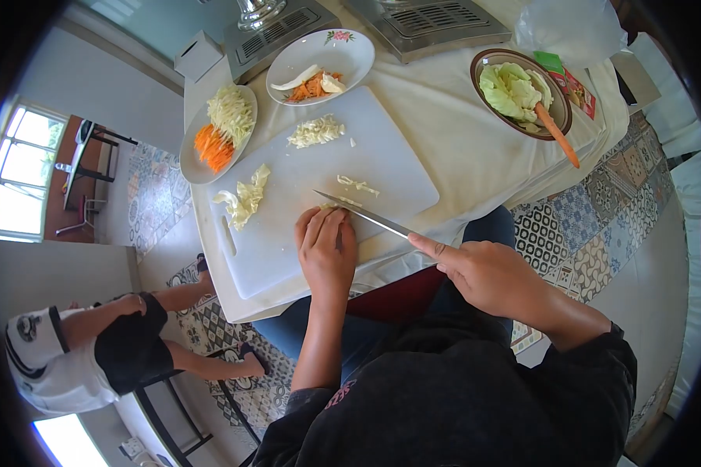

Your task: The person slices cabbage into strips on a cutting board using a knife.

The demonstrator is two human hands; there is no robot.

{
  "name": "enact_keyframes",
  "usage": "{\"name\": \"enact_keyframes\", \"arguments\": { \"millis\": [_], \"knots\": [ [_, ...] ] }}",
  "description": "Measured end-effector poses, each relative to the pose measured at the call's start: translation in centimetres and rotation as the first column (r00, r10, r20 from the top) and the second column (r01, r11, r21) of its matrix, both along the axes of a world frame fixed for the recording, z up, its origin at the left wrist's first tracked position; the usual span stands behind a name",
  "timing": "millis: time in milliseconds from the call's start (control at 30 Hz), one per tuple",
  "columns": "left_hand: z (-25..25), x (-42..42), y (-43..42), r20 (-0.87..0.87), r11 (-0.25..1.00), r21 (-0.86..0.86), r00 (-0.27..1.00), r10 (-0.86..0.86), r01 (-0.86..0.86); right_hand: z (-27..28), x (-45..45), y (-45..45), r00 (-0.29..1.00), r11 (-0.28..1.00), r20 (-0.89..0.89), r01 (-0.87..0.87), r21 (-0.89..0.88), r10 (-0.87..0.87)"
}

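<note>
A knife (374, 217) lies in my right hand (483, 272), its blade pointing left over the white cutting board (397, 167). My left hand (325, 245) presses with curled fingers on a small piece of cabbage (339, 204) beside the blade, mostly hidden under the fingertips. Thin cabbage strips (357, 185) lie just beyond the blade. Farther up the board is a pile of chopped cabbage (316, 131). Larger cabbage pieces (244, 198) rest on the board to the left of my left hand.
An oval plate (185, 163) holds shredded carrot and cabbage. Behind the board stands a flowered plate (362, 48) with carrot and cabbage. A brown-rimmed bowl (479, 61) holds cabbage leaves and a carrot. Metal appliances (428, 27) line the back. Another person (78, 350) is at lower left.
</note>
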State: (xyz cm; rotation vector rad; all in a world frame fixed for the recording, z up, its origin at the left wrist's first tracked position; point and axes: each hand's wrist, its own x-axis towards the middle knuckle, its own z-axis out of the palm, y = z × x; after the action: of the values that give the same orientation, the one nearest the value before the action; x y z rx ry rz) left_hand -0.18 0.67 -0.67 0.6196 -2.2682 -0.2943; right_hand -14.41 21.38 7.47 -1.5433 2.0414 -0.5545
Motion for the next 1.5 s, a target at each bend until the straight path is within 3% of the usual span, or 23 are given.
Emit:
{"name": "enact_keyframes", "arguments": {
  "millis": [367, 467, 867, 1100, 1300, 1500],
  "knots": [
    [0.1, 0.4, -0.1, -0.030, 0.999, 0.008, 0.999, -0.039, 0.039, 1.5, 0.5, 0.8, 0.991, 0.994, 0.079, 0.104, 0.033, -0.107],
    [0.3, 0.8, 0.0, -0.024, 0.994, 0.110, 1.000, -0.010, 0.013, 1.6, 0.5, 0.9, 0.991, 0.993, 0.068, 0.111, 0.025, -0.113],
    [1.0, 0.1, -1.4, 0.038, 0.984, 0.010, 0.984, -0.176, 0.176, 0.4, 0.9, 0.8, 0.995, 0.994, 0.065, 0.085, -0.073, -0.080],
    [0.9, 0.0, -1.2, 0.096, 0.989, -0.008, 0.985, -0.146, 0.148, -0.4, 1.1, 0.3, 0.995, 0.993, 0.081, 0.073, -0.094, -0.065],
    [0.6, 0.0, -1.1, 0.093, 0.993, -0.005, 0.988, -0.121, 0.122, -0.9, 1.4, -0.2, 0.997, 0.995, -0.017, 0.074, -0.060, -0.075],
    [0.7, -0.1, -0.9, 0.099, 0.994, 0.013, 0.989, -0.109, 0.108, -1.4, 1.4, -0.7, 0.997, 0.994, 0.027, 0.078, -0.077, -0.076]
  ]
}}
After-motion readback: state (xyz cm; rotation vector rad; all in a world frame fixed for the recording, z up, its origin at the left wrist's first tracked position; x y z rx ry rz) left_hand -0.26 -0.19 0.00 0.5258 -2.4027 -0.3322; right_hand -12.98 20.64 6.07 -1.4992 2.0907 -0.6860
